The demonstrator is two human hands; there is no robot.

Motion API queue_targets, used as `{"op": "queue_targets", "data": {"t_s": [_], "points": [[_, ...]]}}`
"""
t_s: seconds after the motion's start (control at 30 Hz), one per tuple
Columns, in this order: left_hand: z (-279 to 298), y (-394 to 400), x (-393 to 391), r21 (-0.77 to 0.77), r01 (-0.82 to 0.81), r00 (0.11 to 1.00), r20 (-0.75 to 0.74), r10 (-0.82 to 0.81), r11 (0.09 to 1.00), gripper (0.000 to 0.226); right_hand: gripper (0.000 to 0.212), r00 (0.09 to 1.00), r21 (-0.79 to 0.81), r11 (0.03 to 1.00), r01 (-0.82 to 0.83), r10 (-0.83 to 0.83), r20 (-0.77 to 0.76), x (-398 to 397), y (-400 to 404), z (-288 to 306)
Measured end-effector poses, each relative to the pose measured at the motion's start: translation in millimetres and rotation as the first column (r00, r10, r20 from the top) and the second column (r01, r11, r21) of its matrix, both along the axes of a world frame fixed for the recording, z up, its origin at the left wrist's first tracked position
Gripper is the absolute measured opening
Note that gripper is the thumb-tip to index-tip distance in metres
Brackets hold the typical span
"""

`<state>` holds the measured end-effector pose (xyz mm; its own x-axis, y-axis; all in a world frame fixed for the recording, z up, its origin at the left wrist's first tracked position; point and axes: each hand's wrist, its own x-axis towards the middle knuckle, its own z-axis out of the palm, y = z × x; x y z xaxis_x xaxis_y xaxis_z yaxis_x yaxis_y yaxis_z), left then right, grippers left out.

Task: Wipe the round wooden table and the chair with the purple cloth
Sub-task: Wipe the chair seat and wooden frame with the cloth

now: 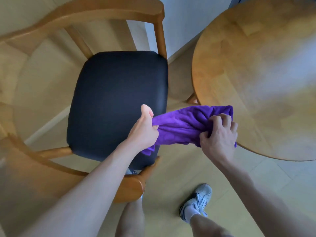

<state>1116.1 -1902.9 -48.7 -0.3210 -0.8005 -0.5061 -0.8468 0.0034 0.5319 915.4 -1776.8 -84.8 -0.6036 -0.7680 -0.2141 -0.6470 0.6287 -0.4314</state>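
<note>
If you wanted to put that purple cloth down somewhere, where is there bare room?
Most of the round wooden table is bare beyond the purple cloth at its near edge. The chair has its black seat free, bordered by the curved wooden arms. It is crowded only between them, where the left hand and right hand grip the cloth.

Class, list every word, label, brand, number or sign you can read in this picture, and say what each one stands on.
None can be read. The purple cloth, chair, round wooden table and floor show no writing. The shoe has side markings, too blurred to read as text.
</note>
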Motion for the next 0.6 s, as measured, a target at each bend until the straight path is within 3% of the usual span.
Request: {"op": "queue_targets", "data": {"t_s": [0.23, 0.43, 0.5, 0.6], "points": [[-1, -110, 79, -0.058, 0.004, 1.000, 0.010, -0.003, 0.998, 0.025, 0.038, 0.990, -0.028, 0.990, -0.139, 0.138, -0.033, 66, -114, 12], [3, -218, 105, -0.157, -0.038, 0.994, -0.110, 0.021, 0.987, 0.029, 0.039, 0.995, -0.088, 0.994, -0.060, 0.053, -0.084, 98, -206, 25], [-3, -251, 110, -0.206, -0.018, 0.993, -0.115, -0.006, 0.978, 0.033, 0.044, 0.996, -0.052, 0.998, -0.027, 0.023, -0.087, 106, -230, 19], [-18, -287, 120, -0.229, 0.124, 0.992, 0.000, -0.127, 0.966, 0.053, 0.058, 0.999, 0.090, 0.996, -0.003, 0.006, -0.036, 117, -255, 3]]}}
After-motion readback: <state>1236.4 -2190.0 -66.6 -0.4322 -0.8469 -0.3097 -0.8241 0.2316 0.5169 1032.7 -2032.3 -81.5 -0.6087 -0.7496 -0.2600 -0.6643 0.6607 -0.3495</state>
